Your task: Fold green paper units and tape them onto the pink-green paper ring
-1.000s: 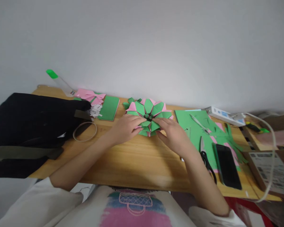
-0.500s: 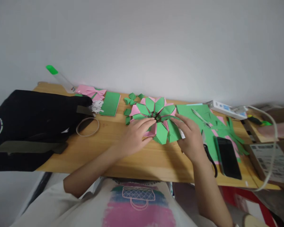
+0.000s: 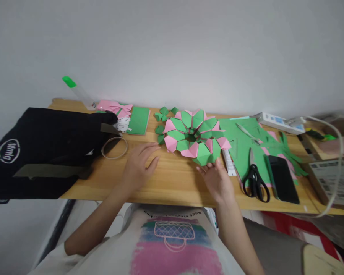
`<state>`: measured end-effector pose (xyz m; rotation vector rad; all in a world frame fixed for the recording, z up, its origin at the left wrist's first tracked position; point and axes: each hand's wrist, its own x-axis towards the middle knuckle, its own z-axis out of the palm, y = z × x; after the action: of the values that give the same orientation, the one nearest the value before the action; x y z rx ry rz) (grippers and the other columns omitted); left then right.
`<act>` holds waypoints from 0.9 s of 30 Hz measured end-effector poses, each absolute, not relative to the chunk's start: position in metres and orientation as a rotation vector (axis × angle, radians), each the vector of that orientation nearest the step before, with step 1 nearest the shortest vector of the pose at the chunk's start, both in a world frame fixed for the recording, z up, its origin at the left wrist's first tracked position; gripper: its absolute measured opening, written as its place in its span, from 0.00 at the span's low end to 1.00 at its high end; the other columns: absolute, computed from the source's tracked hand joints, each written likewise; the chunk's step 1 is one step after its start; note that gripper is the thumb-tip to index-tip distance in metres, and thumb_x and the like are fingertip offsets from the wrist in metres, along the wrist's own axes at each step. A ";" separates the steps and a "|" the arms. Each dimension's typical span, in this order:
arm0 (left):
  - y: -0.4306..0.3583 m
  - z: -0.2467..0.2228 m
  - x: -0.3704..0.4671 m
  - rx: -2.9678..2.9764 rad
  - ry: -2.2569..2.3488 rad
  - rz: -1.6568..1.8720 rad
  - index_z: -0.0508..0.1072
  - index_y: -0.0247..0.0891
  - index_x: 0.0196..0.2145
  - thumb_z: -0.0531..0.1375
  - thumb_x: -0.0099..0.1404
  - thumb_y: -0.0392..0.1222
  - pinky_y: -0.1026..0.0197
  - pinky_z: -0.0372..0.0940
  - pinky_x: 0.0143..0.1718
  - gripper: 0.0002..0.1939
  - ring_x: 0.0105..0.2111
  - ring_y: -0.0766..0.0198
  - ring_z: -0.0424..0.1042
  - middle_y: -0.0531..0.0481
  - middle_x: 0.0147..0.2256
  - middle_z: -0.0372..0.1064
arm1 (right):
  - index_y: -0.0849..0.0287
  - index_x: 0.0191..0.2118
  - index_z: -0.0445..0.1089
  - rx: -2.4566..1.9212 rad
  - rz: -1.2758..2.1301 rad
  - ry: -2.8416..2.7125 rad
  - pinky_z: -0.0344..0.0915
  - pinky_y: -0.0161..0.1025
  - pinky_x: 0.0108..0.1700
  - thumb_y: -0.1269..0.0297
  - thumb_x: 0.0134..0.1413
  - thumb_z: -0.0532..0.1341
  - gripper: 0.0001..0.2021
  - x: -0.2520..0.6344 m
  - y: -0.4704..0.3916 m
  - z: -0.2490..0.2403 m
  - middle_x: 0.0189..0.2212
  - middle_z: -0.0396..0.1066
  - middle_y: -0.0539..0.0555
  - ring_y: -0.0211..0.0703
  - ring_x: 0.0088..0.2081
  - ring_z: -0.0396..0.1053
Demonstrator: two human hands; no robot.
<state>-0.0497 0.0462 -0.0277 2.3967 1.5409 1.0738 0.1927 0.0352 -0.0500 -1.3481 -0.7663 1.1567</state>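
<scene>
A ring-shaped folded-paper piece (image 3: 203,152) in green and pink lies on the wooden table, with a dark hole in its middle. My right hand (image 3: 218,181) is at its front edge, palm turned up and fingers loosely curled. Its fingertips touch or nearly touch the lower green fold; they do not appear to grip it. My left hand (image 3: 139,168) hovers over or rests on the wood left of the ring, open and holding nothing. Small green folded pieces (image 3: 160,116) sit just behind and left of the ring. A white glue tube (image 3: 229,163) lies right of it.
Black scissors (image 3: 255,183), a phone (image 3: 283,179), green paper sheets (image 3: 240,139) and a power strip (image 3: 281,123) are at the right. Leftward are a black bag (image 3: 54,137), a tape ring (image 3: 114,157) and a green paper stack (image 3: 139,120). Another person's arm (image 3: 339,145) shows far right.
Both hands have come off the top of the ring. My left hand moved left, away from it; my right hand dropped to its front edge. More pink now shows around the ring.
</scene>
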 end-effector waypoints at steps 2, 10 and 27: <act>0.046 -0.033 -0.060 2.380 1.619 1.055 0.70 0.39 0.47 0.55 0.69 0.38 0.49 0.70 0.51 0.10 0.48 0.55 0.73 0.43 0.47 0.74 | 0.51 0.37 0.73 -1.267 1.210 -0.725 0.75 0.50 0.41 0.39 0.41 0.65 0.23 0.182 0.044 -0.046 0.39 0.79 0.54 0.51 0.43 0.77; 0.046 -0.057 -0.109 2.247 2.147 0.825 0.73 0.36 0.43 0.53 0.68 0.40 0.45 0.69 0.48 0.12 0.46 0.48 0.73 0.38 0.44 0.75 | 0.54 0.40 0.74 -1.196 1.296 -0.647 0.75 0.45 0.37 0.58 0.39 0.70 0.17 0.201 0.067 -0.037 0.41 0.79 0.55 0.50 0.41 0.77; 0.053 -0.055 -0.110 2.165 2.255 0.327 0.76 0.36 0.41 0.54 0.64 0.37 0.45 0.67 0.43 0.13 0.44 0.44 0.71 0.37 0.42 0.74 | 0.59 0.30 0.72 -1.462 0.738 -0.546 0.60 0.33 0.25 0.50 0.34 0.71 0.19 0.240 0.039 -0.053 0.24 0.70 0.47 0.35 0.23 0.65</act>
<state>-0.1096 0.0525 -0.0548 2.1646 2.2547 0.3269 0.2397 0.0387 -0.0533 -1.4619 -0.5465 0.7382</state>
